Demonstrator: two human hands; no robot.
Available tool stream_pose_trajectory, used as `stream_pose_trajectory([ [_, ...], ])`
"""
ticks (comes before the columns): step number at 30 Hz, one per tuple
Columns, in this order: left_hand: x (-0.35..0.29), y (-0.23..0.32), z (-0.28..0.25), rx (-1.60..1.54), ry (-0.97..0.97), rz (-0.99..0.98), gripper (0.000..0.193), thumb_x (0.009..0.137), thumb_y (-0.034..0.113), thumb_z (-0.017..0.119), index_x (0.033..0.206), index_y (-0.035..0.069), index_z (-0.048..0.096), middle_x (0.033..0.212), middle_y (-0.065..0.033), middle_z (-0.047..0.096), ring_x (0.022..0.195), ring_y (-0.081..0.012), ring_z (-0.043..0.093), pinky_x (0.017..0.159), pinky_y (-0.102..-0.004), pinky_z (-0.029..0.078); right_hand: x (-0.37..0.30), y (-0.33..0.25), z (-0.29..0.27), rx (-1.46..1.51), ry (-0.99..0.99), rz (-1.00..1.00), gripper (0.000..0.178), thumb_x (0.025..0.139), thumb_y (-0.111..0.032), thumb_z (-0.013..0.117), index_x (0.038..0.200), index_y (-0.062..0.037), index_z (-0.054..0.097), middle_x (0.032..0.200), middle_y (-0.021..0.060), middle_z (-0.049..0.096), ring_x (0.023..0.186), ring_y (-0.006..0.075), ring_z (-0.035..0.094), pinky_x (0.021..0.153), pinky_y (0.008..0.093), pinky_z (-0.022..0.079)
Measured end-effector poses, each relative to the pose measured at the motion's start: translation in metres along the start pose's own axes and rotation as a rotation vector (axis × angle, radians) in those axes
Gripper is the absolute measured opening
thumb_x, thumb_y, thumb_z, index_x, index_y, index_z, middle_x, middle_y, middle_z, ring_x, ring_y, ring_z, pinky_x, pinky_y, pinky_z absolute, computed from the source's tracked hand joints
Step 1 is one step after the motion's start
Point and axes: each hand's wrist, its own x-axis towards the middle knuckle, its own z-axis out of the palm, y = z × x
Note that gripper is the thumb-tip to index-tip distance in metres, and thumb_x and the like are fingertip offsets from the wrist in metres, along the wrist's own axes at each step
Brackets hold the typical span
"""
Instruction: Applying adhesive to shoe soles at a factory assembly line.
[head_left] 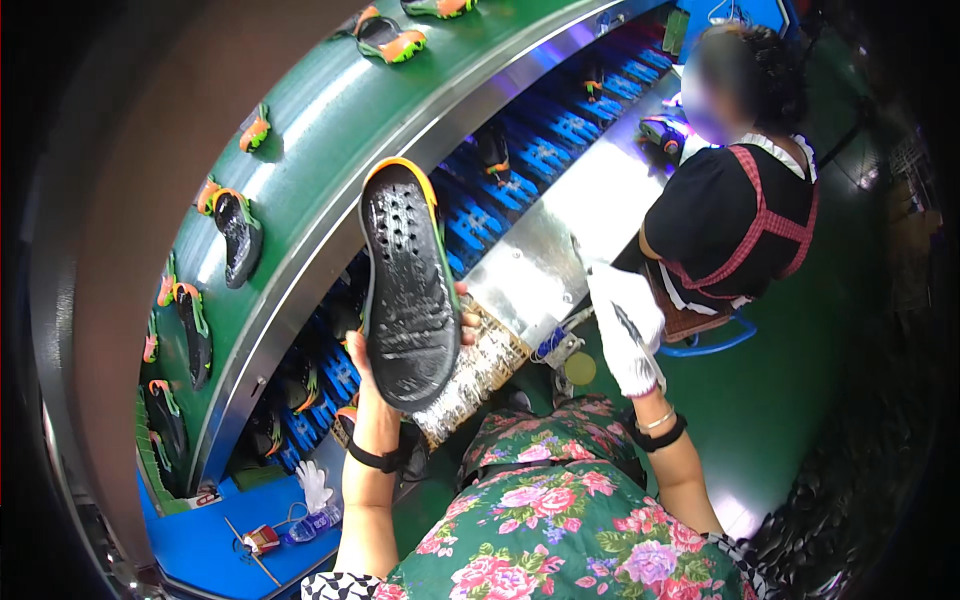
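My bare left hand (pixel 366 362) grips a shoe sole (pixel 411 290), thumb along one edge and fingertips round the other. The sole is held up with its black inner side showing; it looks wet, has rows of holes toward the far end, and carries an orange and green rim. My right hand (pixel 637 300), in a white knitted glove, is closed around a slim dark-handled tool (pixel 628 328). Its thin end points past the fingers over the metal ledge, too small to identify. This hand is to the right of the sole, apart from it.
A curved green conveyor (pixel 330 120) carries several soles on the left. Below it, a blue slatted conveyor (pixel 540 150) holds more. A metal ledge (pixel 540 240) runs alongside. A co-worker (pixel 735 210) sits at the right. A blue table (pixel 200 545) bears a glove and bottle.
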Motion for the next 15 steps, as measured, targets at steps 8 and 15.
stream_pose_trajectory([
  [8, 0.137, 0.127, -0.050, -0.270, -0.063, 0.228, 0.103, 0.087, 0.075, 0.060, 0.157, 0.006, 0.030, 0.155, -0.0342, 0.031, 0.130, -0.0559, 0.045, 0.103, -0.0605, 0.052, -0.020, -0.005, 0.016, -0.017, -0.037, -0.112, 0.019, 0.085, 0.002, 0.072, 0.103, -0.0003, 0.076, 0.105, 0.0136, 0.075, 0.096, 0.0263, 0.071, 0.084, 0.0351, 0.056],
  [15, 0.203, 0.161, -0.111, -0.654, 0.150, 0.316, 0.108, 0.093, 0.081, 0.035, 0.155, -0.007, 0.027, 0.159, -0.0328, 0.024, 0.143, -0.0512, 0.034, 0.112, -0.0534, 0.047, -0.032, 0.011, 0.024, -0.042, -0.004, -0.102, 0.019, 0.080, 0.000, 0.077, 0.098, -0.0027, 0.076, 0.093, 0.0131, 0.072, 0.088, 0.0298, 0.069, 0.079, 0.0388, 0.055],
])
